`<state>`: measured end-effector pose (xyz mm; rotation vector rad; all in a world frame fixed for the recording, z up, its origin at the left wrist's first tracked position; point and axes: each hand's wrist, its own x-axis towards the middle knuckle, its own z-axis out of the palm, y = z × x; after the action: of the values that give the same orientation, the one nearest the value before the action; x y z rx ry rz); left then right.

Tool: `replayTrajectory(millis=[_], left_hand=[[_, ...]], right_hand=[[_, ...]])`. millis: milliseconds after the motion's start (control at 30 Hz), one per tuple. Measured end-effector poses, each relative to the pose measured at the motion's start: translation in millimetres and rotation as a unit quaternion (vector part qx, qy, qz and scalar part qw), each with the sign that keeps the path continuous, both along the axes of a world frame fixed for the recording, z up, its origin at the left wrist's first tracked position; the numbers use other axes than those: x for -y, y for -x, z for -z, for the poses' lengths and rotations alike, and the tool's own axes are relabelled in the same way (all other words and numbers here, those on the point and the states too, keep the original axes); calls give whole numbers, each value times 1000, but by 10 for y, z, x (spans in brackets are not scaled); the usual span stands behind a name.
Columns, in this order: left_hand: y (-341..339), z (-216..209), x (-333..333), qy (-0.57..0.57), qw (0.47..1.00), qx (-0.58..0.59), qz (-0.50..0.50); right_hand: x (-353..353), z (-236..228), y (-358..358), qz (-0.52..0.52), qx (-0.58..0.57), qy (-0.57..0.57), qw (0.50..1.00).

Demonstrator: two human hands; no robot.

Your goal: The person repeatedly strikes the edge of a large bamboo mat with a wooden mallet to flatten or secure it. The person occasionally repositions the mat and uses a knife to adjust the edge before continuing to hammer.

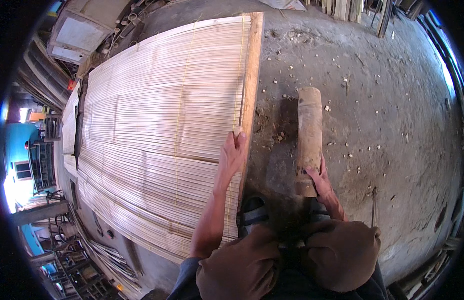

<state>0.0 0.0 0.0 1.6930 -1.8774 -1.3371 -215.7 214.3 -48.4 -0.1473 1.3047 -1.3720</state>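
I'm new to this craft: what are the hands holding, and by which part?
The right hand holds a thick bamboo-like log near its nearer end. The left hand grips a small pale piece; what it belongs to cannot be told.

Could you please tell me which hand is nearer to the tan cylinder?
Right: the right hand holds the tan cylinder by its near end; the left hand is well to its left, at the slatted panel's right edge.
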Motion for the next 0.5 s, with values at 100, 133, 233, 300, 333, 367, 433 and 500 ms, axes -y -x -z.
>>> replayTrajectory(millis=[100,133,233,300,333,367,433,500], left_hand=[[14,-37,-38,5,1000,-1,-20],[5,-27,-35,39,999,13,-7],[-110,103,-24,70,997,21,7],[-136,120,-34,46,999,15,5],[-117,86,-37,23,1000,12,1],[-98,52,-38,1,1000,10,-2],[-36,6,-29,-9,1000,11,-6],[-12,-14,-34,-18,1000,19,-3]], right_hand=[[-16,-7,22,-12,-11,-4,1000],[-27,46,48,-11,-15,-1,1000],[-20,89,37,-14,-15,14,1000],[4,59,8,-12,-5,16,1000],[11,21,-2,-8,4,13,1000],[14,-12,-13,-4,13,10,1000],[10,-56,5,3,19,6,1000],[-3,-53,20,7,19,11,1000]])
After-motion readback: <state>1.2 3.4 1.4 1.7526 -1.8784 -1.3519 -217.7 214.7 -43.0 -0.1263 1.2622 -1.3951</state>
